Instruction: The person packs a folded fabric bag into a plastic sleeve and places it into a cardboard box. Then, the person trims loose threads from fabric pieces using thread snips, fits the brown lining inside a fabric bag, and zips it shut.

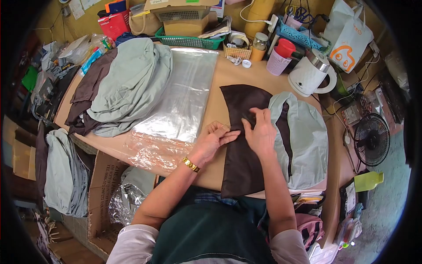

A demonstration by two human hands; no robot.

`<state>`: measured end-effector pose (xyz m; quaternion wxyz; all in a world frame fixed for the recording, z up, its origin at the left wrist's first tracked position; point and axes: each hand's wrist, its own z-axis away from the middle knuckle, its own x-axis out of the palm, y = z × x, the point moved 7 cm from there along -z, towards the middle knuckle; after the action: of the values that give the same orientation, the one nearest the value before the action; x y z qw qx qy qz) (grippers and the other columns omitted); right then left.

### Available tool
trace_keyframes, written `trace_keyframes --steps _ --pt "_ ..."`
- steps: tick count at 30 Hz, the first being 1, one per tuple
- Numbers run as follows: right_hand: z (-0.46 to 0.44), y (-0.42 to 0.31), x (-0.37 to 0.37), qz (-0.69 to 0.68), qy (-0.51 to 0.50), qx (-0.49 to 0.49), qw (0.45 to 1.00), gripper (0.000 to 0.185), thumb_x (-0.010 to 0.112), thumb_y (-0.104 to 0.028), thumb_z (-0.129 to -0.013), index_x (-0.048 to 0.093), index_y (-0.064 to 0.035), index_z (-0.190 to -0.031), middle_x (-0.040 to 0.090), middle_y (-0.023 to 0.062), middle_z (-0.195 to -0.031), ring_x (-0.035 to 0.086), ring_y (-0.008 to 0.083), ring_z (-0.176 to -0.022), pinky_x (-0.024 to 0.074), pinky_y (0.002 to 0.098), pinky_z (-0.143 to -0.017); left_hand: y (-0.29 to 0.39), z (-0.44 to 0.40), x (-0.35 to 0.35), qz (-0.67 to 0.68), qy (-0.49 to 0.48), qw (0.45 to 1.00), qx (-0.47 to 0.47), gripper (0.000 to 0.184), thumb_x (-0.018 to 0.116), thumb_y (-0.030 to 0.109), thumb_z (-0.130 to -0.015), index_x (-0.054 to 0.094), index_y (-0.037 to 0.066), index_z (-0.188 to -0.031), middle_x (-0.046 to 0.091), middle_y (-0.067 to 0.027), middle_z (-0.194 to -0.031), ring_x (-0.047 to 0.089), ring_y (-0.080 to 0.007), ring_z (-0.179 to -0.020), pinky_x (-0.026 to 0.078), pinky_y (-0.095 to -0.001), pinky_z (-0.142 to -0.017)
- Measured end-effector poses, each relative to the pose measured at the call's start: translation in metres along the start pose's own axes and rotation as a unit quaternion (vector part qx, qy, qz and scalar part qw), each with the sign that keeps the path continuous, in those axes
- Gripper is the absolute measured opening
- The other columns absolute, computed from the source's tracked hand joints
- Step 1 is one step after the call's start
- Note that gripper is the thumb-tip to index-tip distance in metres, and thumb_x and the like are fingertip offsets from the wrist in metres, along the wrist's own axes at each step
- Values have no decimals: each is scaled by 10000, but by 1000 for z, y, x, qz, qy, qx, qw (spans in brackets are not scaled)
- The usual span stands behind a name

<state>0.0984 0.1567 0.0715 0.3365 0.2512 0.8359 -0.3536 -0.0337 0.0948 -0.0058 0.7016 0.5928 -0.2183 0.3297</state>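
Observation:
A dark brown fabric piece (pixel 241 171) lies flat on the table in front of me, its right side meeting a pale grey-green fabric piece (pixel 307 141) crossed by a dark strip. At the brown piece's left edge is my left hand (pixel 215 137), with thumb and fingertips drawn together; whether cloth or thread is between them is too small to tell. My right hand (pixel 262 135) rests over the brown cloth, fingers curled toward the thumb. Something small and dark shows between those fingers, but I cannot make out what it is.
Clear plastic sheets (pixel 191 97) lie to the left, beside a heap of grey-green and brown fabric (pixel 127 83). A white kettle (pixel 307 75), a lilac cup (pixel 278 61) and a green basket (pixel 189 42) line the back. A black fan (pixel 372 139) stands at right, a cardboard box (pixel 99 198) below left.

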Motion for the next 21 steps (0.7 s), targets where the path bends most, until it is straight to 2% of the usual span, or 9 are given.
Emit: trace_keyframes --steps 4,7,10,13,15,16,18,19,21 --pt "15 76 19 88 6 41 995 376 682 -274 -855 528 -70 -1131 583 146 -977 631 378 -832 513 470 -674 30 -6 -59 -79 90 991 58 142 489 119 -996 515 19 -898 599 -102 -937 659 -190 -788 561 -308 -769" --pt "16 88 22 92 -13 78 993 336 654 -297 -880 542 -77 -1107 606 151 -1014 636 376 -836 510 470 -705 48 -12 -92 -82 148 982 80 180 506 190 -991 566 24 -957 618 -106 -934 632 -171 -809 530 -295 -716" --pt "13 87 23 95 -24 105 990 315 638 -304 -893 547 -82 -1096 626 148 -1006 639 374 -830 508 466 -713 27 -10 -34 -156 161 971 83 240 563 252 -962 549 17 -1009 641 -92 -882 613 -162 -723 496 -286 -630" --pt "15 91 23 88 -26 114 989 305 631 -312 -898 553 -82 -1083 641 145 -977 641 374 -830 505 464 -712 3 -17 -15 -378 146 910 83 378 622 272 -920 529 -19 -1143 651 -113 -860 614 -151 -736 484 -295 -624" --pt "17 92 22 85 -22 110 990 306 630 -317 -898 556 -81 -1077 645 144 -960 641 373 -833 504 465 -712 -2 -30 9 -621 -7 772 137 401 667 273 -879 584 -47 -1104 652 -123 -784 608 -142 -697 469 -310 -592" --pt "17 93 22 79 -21 111 991 304 633 -319 -895 562 -81 -1071 648 146 -963 641 373 -834 503 465 -712 -2 -30 4 -620 -8 773 137 401 667 273 -879 584 -47 -1104 652 -123 -784 608 -142 -697 469 -310 -592" --pt "15 95 22 72 -19 109 991 302 635 -321 -893 567 -82 -1064 650 148 -965 642 374 -836 503 466 -713 2 -17 1 -590 -87 803 -18 295 673 259 -865 669 -34 -905 638 -114 -680 604 -148 -656 468 -322 -607" --pt "15 96 23 77 -20 112 991 299 638 -318 -891 571 -81 -1060 654 146 -970 643 371 -837 503 465 -714 4 -12 -8 -533 -84 842 14 319 650 240 -877 653 -18 -689 612 -78 -593 579 -156 -586 459 -319 -602" --pt "16 96 25 78 -23 115 990 297 642 -316 -888 575 -81 -1057 657 144 -974 644 369 -838 503 464 -715 20 3 -19 -559 -75 825 24 301 634 230 -886 651 -8 -702 621 -73 -606 563 -152 -571 451 -320 -587"
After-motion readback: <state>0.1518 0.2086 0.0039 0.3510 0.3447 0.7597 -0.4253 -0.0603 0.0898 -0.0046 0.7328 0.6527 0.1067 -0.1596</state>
